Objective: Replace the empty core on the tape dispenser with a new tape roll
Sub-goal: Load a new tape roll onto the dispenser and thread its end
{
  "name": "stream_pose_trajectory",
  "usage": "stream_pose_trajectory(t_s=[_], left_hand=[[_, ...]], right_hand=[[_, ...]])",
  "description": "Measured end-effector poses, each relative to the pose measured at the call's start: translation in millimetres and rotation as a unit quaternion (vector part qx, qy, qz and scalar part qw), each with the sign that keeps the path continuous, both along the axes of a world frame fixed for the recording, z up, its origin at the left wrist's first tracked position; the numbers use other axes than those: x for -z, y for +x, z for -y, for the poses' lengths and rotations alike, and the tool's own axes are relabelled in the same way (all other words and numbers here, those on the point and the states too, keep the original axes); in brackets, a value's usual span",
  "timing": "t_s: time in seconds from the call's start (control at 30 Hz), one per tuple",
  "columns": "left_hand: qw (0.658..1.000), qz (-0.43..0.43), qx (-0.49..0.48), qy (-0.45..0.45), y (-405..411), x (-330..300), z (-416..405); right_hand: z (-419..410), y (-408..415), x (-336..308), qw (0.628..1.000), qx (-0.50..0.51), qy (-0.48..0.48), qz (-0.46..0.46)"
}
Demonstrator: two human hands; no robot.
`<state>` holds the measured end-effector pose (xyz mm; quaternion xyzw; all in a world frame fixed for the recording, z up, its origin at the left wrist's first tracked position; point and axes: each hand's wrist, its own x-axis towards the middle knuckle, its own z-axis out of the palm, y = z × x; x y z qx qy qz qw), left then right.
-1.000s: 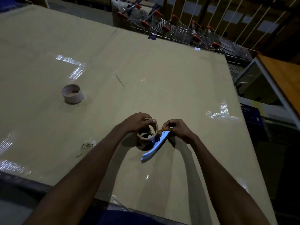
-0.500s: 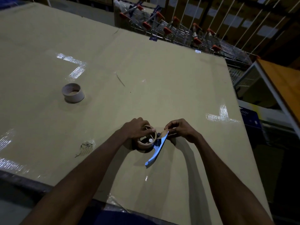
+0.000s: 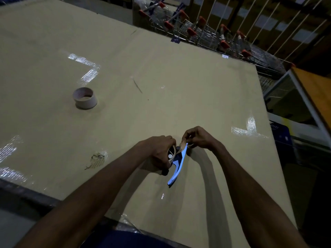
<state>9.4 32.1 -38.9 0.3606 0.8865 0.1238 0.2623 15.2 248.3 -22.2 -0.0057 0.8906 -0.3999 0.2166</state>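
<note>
A blue tape dispenser (image 3: pixel 176 166) is held just above the cardboard-covered table (image 3: pixel 179 86), handle pointing toward me. A brown tape roll (image 3: pixel 171 153) sits on its wheel, mostly hidden under my left hand (image 3: pixel 161 151), which wraps around the roll. My right hand (image 3: pixel 198 137) pinches the loose brown tape end (image 3: pixel 184 144) at the dispenser's front. The empty cardboard core (image 3: pixel 85 98) stands apart on the table at the left.
Shiny tape strips (image 3: pixel 86 68) are stuck to the cardboard at the left and right. A torn patch (image 3: pixel 97 159) marks the surface near my left forearm. Shopping trolleys (image 3: pixel 206 33) line the far edge. A glass-sided counter (image 3: pixel 304 97) stands at right.
The dispenser has turned so its handle points more toward me. My left hand has closed further over the roll, and my right hand has shifted up at the tape end.
</note>
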Motion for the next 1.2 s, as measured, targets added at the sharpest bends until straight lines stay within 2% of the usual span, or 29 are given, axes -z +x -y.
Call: stream_pose_trajectory(t_s=[0.13, 0.37, 0.53, 0.67, 0.83, 1.03, 1.13, 1.2], left_hand=[[1.000, 0.005, 0.012, -0.014, -2.3, 3.0, -1.7], [0.997, -0.047, 0.055, -0.007, 2.1, 4.2, -6.5], [0.997, -0.042, 0.067, -0.003, 2.2, 2.0, -4.2], [0.994, -0.036, 0.104, -0.021, -1.9, -5.6, -10.0], [0.993, -0.037, 0.107, -0.023, -3.5, -3.2, -8.9], [0.997, -0.025, 0.063, -0.030, -3.0, -1.5, -5.4], [0.999, 0.024, 0.006, -0.027, -4.7, 1.0, -2.8], [0.999, 0.020, 0.016, -0.030, -4.9, -0.4, -2.2]], right_hand=[[3.2, -11.3, -10.9, 0.998, -0.029, 0.046, 0.017], [16.3, -32.4, -14.1, 0.991, -0.064, 0.105, 0.062], [-5.9, -17.2, -0.2, 0.997, -0.006, 0.000, 0.078], [-24.4, 0.0, 17.1, 0.997, 0.015, -0.044, 0.059], [-17.5, 5.4, 28.3, 0.999, 0.034, -0.012, -0.002], [-21.1, 14.0, 39.2, 0.991, 0.110, -0.046, -0.062], [-23.0, 18.7, 28.1, 0.989, 0.118, -0.089, -0.026], [-34.7, 20.6, 18.4, 0.988, 0.120, -0.099, 0.017]])
